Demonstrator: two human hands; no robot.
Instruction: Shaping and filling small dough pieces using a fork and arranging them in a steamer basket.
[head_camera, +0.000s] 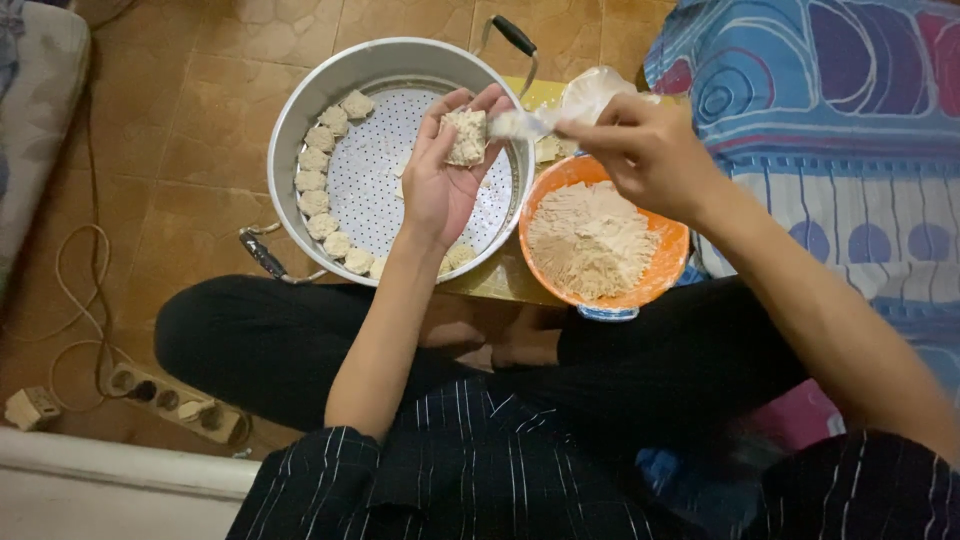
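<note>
Above the steamer pot, the left hand cups a filled dumpling in curled fingers. The right hand, beside it over the orange bowl, pinches a spoon touching the dumpling.

Orange bowl of beige filling, silvery steamer pot, blue circle-print blanket, black pinstriped shirt, brown tiles.

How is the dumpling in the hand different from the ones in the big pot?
The dumpling in the left hand is held up, alone, over the steamer pot; the pot's dumplings lie in a curved row along the rim. The held one looks bigger, being nearer the camera. Both are pale and lumpy.
</note>
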